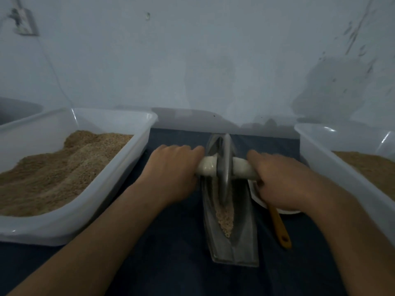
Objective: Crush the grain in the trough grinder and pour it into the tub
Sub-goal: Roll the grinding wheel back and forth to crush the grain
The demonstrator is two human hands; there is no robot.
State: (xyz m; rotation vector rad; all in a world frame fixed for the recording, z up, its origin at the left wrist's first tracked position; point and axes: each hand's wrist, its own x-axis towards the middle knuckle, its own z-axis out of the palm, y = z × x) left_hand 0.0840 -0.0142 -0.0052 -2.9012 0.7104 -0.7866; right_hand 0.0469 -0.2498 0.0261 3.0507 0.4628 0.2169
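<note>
1. Step in hand: crushing. Your left hand (174, 167) and right hand (280, 180) each wrap the fingers round one end of the white axle handle (208, 165), so both grips are closed on it, one on either side of the grey grinding wheel (225, 167).

2. The wheel stands upright in the trough grinder (230, 236), a long metal boat that lies near-to-far on the dark worktop (175, 242) between the two tubs.

3. The grain (224, 216) lies in the trough's groove, just on the near side of the wheel. It looks coarse and largely whole, so by judgement the crushing is far from complete.

4. Next move, as a judgement: roll the wheel towards you over the grain, with even downward pressure from both hands, and keep it in the groove so that nothing spills over the sides.

5. Left tub (74, 218): a white plastic tub, touching or just beside the left forearm, heaped with brown granular material, piled highest at its far side.

6. Right tub (333, 167): a matching white tub holding a lower, flatter layer of similar brown material. Which tub receives the pour cannot be told.

7. Under your right hand sits a white dish (258, 199), contents hidden, with an orange-handled utensil (280, 227) reaching out of it towards you.
</note>
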